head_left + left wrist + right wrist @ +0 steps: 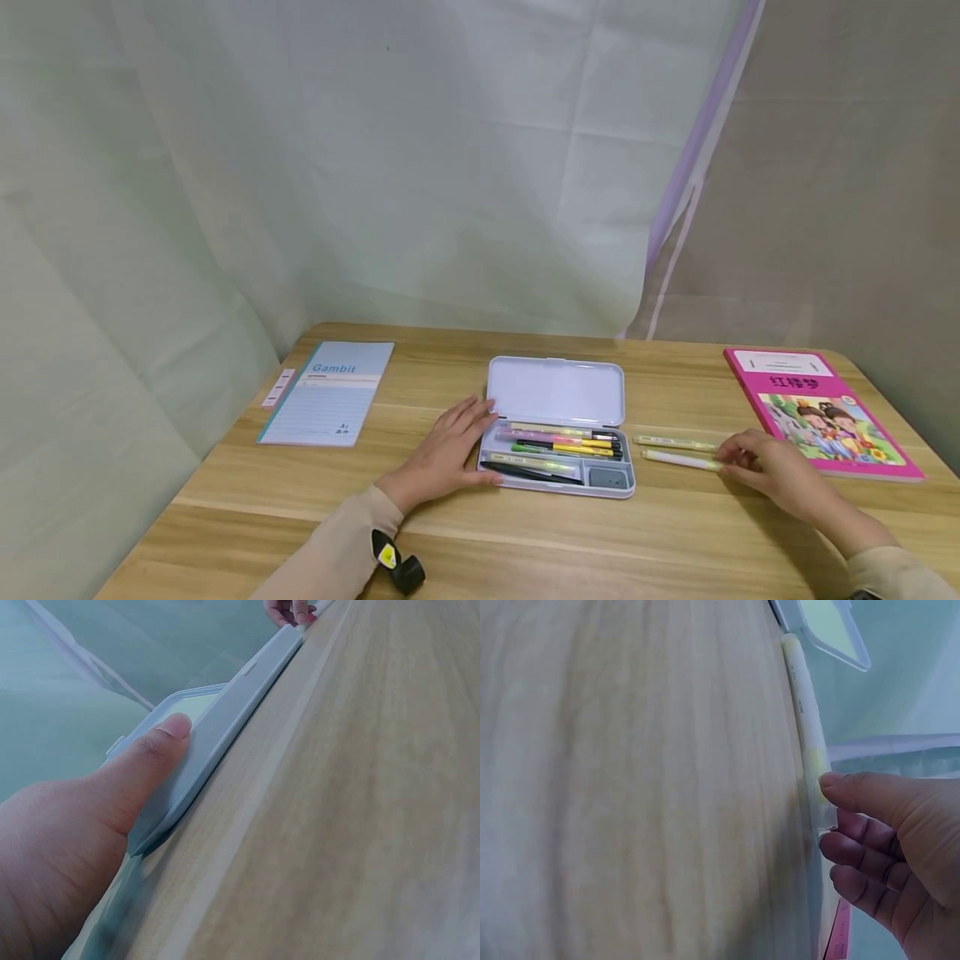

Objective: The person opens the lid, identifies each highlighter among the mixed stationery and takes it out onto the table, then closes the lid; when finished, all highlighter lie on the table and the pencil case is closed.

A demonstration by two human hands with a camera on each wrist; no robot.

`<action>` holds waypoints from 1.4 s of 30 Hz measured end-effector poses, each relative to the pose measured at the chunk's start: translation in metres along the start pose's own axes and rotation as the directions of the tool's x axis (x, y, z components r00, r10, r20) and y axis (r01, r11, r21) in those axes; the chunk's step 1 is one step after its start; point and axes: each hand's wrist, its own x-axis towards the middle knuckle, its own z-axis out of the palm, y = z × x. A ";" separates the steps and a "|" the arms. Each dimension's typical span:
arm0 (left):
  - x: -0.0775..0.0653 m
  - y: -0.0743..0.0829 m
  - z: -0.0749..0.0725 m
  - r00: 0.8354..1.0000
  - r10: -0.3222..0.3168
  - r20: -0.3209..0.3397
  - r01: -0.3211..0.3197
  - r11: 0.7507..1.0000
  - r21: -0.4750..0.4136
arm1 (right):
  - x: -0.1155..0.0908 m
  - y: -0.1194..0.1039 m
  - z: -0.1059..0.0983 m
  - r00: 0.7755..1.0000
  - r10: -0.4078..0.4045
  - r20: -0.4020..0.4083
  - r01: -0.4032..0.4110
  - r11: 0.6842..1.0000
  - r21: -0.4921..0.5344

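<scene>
A pale pencil case [555, 493] lies with its lid [557, 390] raised. Inside are several pens, a black pen [528, 473] along the front and a grey eraser [607, 477] in the small compartment. My left hand [442, 450] holds the case's left end; in the left wrist view the thumb [161, 746] presses on its front wall. To the right, two slim pens lie side by side on the table. My right hand [772, 471] pinches the right end of the nearer, white-and-yellow highlighter [806, 705]. The farther pale yellow pen [671, 442] lies just behind it.
A light blue notebook [326, 400] lies at the left, beside a small pink-and-white strip [278, 388]. A pink picture-cover book [817, 408] lies at the right, just behind my right hand. Pale curtains hang behind the wooden table [585, 550].
</scene>
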 end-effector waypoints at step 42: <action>0.000 0.000 0.001 1.000 0.004 -0.015 -0.004 1.000 0.002 | 0.049 -0.061 -0.056 0.999 -0.004 0.045 0.007 0.998 -0.057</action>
